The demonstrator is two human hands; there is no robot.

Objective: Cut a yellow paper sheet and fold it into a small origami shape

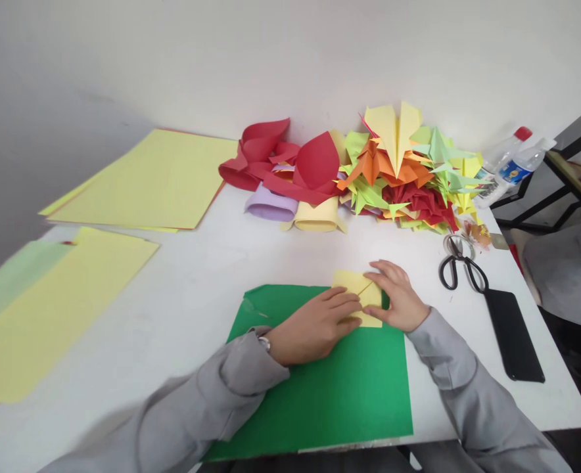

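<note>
A small folded piece of yellow paper (373, 316) with a slanting crease lies on the green sheet (354, 401), near its far right corner. My left hand (315, 325) rests on the paper's left part, fingers stretched out and pressing down. From the other side, my right hand (396, 299) holds the right edge, its thumb low and its fingertips at the upper corner. The left fingers cover part of the paper, and what lies beneath them is hidden.
Black-handled scissors (461, 266) and a black phone (514, 335) lie at right. Behind are a pile of folded paper cranes (403, 174), rolled red paper (317, 164) and bottles (520, 164). Large yellow sheets (142, 177) and yellow strips (68, 315) lie left. A person's grey sleeve (566, 263) shows far right.
</note>
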